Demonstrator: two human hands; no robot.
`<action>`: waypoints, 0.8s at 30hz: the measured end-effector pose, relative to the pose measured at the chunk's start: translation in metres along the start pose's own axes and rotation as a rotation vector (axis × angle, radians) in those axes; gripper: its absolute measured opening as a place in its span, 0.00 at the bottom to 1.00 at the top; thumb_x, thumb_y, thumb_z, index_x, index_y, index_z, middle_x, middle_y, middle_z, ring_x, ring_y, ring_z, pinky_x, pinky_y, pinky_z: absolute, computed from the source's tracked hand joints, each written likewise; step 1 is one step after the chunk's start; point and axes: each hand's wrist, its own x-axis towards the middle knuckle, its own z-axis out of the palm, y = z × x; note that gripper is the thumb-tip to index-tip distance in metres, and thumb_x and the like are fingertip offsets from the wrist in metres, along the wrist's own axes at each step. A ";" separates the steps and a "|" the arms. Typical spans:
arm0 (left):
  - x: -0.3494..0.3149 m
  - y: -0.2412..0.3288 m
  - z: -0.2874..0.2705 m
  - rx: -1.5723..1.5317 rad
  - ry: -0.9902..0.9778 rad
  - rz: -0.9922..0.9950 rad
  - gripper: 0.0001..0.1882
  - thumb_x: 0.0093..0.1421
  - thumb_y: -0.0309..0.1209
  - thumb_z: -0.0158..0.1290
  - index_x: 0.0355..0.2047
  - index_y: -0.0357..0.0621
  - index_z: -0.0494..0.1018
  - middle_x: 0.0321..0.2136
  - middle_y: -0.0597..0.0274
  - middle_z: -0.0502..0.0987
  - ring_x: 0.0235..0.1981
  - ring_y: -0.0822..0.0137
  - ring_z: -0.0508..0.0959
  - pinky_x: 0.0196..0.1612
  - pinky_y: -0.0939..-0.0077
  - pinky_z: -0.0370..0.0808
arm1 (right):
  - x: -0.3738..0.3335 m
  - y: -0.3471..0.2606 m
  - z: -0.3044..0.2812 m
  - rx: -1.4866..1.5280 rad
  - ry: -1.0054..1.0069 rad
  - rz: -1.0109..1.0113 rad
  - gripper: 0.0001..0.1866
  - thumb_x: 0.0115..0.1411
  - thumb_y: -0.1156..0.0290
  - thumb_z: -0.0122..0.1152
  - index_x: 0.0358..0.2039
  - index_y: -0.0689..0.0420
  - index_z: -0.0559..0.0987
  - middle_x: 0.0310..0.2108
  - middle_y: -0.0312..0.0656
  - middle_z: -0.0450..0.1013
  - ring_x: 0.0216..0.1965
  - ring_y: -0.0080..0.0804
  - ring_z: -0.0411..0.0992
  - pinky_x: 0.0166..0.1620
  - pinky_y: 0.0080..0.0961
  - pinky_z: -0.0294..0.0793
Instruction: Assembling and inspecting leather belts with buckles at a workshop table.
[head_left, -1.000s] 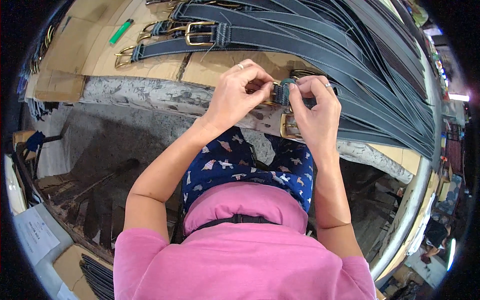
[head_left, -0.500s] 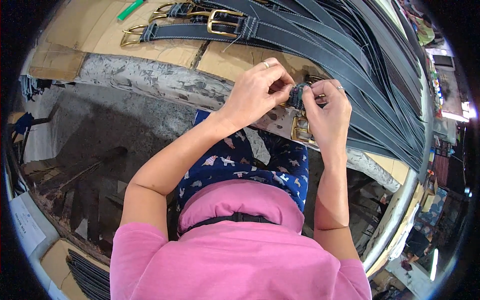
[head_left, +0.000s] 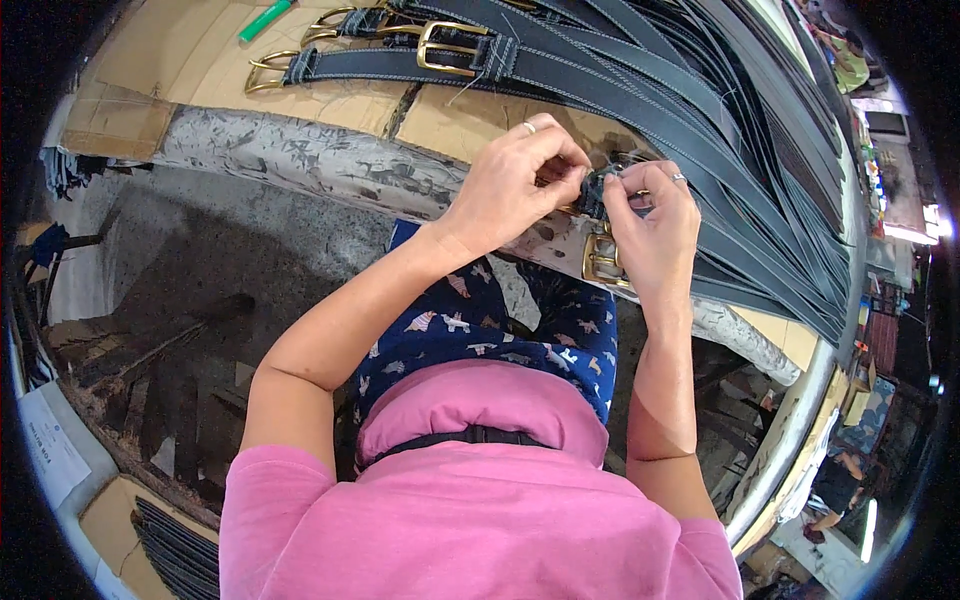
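Note:
At the table's near edge, the dark stitched end of a belt (head_left: 593,195) sits between my two hands, with fine loose threads about it. My right hand (head_left: 662,215) is closed on this end, thumb on top and a ring on one finger. The fingers of my left hand (head_left: 520,180) are pinched together right beside it; what is between the fingertips is too small to make out. A gold buckle (head_left: 600,258) hangs below the belt end, next to my right hand.
Navy belts with pale stitching (head_left: 580,85) lie piled across the table, fanning to the right. Other gold buckles (head_left: 447,48) point left over cardboard (head_left: 290,105). A green marker (head_left: 266,20) lies at the far left. A worn, rounded edge (head_left: 310,150) borders the table.
My fingertips have shifted slightly on the belt end, which has turned a little between them. The arms and the piled belts stay nearly where they were.

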 end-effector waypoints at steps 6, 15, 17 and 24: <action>0.001 0.004 -0.016 0.021 -0.106 0.040 0.10 0.55 0.26 0.60 0.37 0.37 0.76 0.42 0.58 0.76 0.43 0.61 0.78 0.45 0.70 0.77 | -0.001 0.015 -0.023 0.214 0.138 0.088 0.07 0.58 0.77 0.65 0.26 0.66 0.76 0.28 0.42 0.74 0.28 0.25 0.71 0.35 0.22 0.71; 0.010 0.008 -0.024 0.256 -0.423 0.194 0.17 0.59 0.32 0.59 0.48 0.42 0.77 0.50 0.54 0.77 0.52 0.54 0.74 0.56 0.62 0.70 | -0.018 0.046 -0.070 0.313 0.429 0.140 0.06 0.62 0.76 0.64 0.29 0.63 0.78 0.34 0.39 0.75 0.34 0.19 0.69 0.39 0.17 0.70; 0.020 0.022 -0.021 0.221 -0.405 0.209 0.14 0.62 0.32 0.57 0.46 0.39 0.78 0.46 0.55 0.80 0.47 0.59 0.78 0.54 0.65 0.72 | -0.021 0.045 -0.078 0.332 0.470 0.119 0.05 0.62 0.77 0.63 0.29 0.63 0.78 0.36 0.38 0.75 0.35 0.18 0.69 0.40 0.16 0.70; 0.050 0.059 -0.014 -0.603 -0.281 -0.563 0.16 0.68 0.37 0.53 0.49 0.38 0.77 0.25 0.62 0.80 0.20 0.75 0.78 0.21 0.80 0.75 | -0.023 0.008 -0.087 0.570 0.465 0.021 0.04 0.65 0.77 0.59 0.35 0.66 0.77 0.38 0.41 0.76 0.31 0.14 0.69 0.34 0.09 0.66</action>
